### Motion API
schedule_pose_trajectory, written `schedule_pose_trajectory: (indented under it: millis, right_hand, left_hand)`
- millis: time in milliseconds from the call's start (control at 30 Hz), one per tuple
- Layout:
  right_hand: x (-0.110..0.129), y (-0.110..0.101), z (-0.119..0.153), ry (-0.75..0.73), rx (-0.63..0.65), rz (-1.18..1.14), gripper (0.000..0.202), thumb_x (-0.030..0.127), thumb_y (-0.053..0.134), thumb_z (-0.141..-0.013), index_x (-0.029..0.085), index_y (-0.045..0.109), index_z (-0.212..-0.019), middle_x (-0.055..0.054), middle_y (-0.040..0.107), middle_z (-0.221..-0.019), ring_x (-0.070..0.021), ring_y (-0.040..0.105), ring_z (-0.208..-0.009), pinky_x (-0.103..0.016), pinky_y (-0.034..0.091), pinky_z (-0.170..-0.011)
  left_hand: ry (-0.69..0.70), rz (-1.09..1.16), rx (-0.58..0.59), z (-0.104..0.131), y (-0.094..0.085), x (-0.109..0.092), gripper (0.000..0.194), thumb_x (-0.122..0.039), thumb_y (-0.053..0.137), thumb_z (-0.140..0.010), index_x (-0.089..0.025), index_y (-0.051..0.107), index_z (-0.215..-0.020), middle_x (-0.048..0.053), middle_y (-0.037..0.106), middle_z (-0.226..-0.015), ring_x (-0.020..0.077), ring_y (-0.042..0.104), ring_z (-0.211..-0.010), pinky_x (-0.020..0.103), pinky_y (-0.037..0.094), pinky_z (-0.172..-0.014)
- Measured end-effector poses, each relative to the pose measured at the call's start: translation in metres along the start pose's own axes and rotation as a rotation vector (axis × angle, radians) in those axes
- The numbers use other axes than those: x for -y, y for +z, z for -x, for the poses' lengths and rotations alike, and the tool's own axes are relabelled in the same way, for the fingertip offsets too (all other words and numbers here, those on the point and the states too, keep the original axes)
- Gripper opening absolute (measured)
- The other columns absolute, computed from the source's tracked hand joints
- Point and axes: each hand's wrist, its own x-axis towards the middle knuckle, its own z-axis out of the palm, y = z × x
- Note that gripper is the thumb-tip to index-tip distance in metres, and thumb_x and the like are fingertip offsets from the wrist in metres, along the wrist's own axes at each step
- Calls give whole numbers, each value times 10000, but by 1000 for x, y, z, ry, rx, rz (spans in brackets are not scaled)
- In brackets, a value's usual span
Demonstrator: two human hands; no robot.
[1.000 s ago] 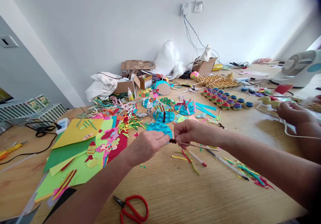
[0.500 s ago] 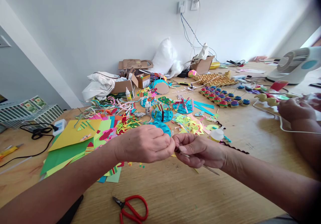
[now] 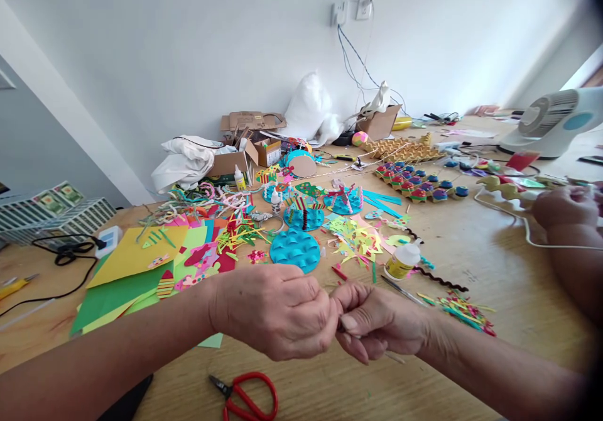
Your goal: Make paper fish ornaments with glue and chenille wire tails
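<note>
My left hand (image 3: pixel 277 311) is closed in a pinch, its fingertips against those of my right hand; what they hold is hidden. My right hand (image 3: pixel 384 320) is closed around a thin wooden stick (image 3: pixel 396 359), mostly covered by the fingers. A small dark brown piece (image 3: pixel 340 324) shows between the two hands; I cannot make out its shape. Just beyond the hands lies a round blue bumpy disc (image 3: pixel 294 251). Red-handled scissors (image 3: pixel 249 396) lie on the table below my left hand.
A glue bottle (image 3: pixel 403 259), a dark wavy strip (image 3: pixel 443 279) and colourful paper scraps (image 3: pixel 464 313) lie near my right hand. Coloured paper sheets (image 3: pixel 136 251) are at left. Painted egg-carton pieces (image 3: pixel 419 182) stand farther back. Another person's hand (image 3: pixel 565 207) is at right, near a fan (image 3: pixel 546 122).
Both joined hands have moved down, closer to me, uncovering the blue disc, the glue bottle and the paper scraps. Less of the stick shows now. The other person's hand has shifted slightly right.
</note>
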Motion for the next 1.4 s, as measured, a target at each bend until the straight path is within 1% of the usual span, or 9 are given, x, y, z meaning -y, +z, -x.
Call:
schedule_pose_trajectory:
  millis: [133, 300, 433, 500, 567, 633, 767, 1133, 1400]
  right_hand:
    - [2, 1, -1, -83, -94, 60, 261, 313, 695, -672, 134, 510, -634, 20, 575, -494, -2, 297, -302, -157, 117, -302]
    - [17, 1, -7, -330, -372, 208, 259, 346, 647, -729, 142, 511, -645, 40, 517, -526, -6, 280, -363, -166, 110, -345]
    - [24, -1, -15, -511, -566, 336, 281, 389, 628, -736, 154, 504, -645, 46, 496, -545, -12, 275, -386, -173, 123, -373]
    - [24, 0, -20, -550, -620, 372, 299, 415, 615, -737, 159, 498, -639, 53, 478, -535, -13, 262, -385, -174, 123, -374]
    - [22, 1, -28, -582, -644, 400, 316, 442, 602, -737, 163, 495, -636, 56, 461, -523, -18, 254, -387, -176, 129, -372]
    - [20, 2, -35, -603, -644, 443, 326, 466, 592, -734, 166, 502, -642, 53, 458, -521, -25, 256, -392, -182, 141, -369]
    - [19, 3, -46, -631, -651, 601, 331, 483, 554, -752, 167, 532, -657, 38, 467, -534, -42, 304, -410, -189, 181, -365]
    - [16, 0, -51, -519, -661, 748, 300, 420, 406, -820, 177, 499, -672, 38, 451, -514, -76, 418, -412, -194, 339, -384]
    - [19, 4, -52, -554, -750, 989, 286, 334, 350, -857, 186, 486, -653, 46, 405, -499, -73, 363, -421, -192, 284, -394]
  left_hand:
    - [-51, -29, 54, 5, 7, 4, 250, -143, 385, -867, -200, 622, -921, 35, 672, -851, 146, 604, -772, 260, 496, -638]
    - [-395, 36, 33, 8, 13, 19, 218, -164, 414, -879, -182, 559, -1041, 72, 617, -1056, 206, 522, -1041, 364, 443, -866]
    - [-895, 336, -312, 5, 28, 15, 409, -286, 515, -838, -188, 412, -1221, 108, 525, -1174, 220, 479, -1091, 388, 429, -885]
    - [-1152, 678, -545, 3, 43, 8, 382, -333, 502, -839, -186, 423, -1182, 74, 575, -991, 173, 558, -897, 301, 482, -735]
    - [-1255, 1108, -665, -1, 59, 1, 295, -379, 472, -844, -176, 477, -1058, 31, 568, -823, 129, 561, -710, 232, 466, -589]
    - [-1302, 1329, -761, -5, 71, -4, 241, -396, 498, -822, -165, 520, -888, -3, 528, -715, 91, 512, -598, 192, 418, -517]
    - [-1442, 1356, -887, -7, 79, -5, 234, -374, 564, -775, -157, 515, -701, -46, 449, -560, 57, 414, -481, 164, 342, -444]
    - [-1547, 1465, -829, 2, 80, -1, 256, -402, 590, -732, -162, 509, -695, -67, 461, -497, 38, 389, -395, 149, 271, -367]
    - [-1588, 1448, -832, 2, 83, -2, 268, -423, 582, -730, -166, 516, -697, -63, 477, -511, 42, 408, -411, 152, 283, -386]
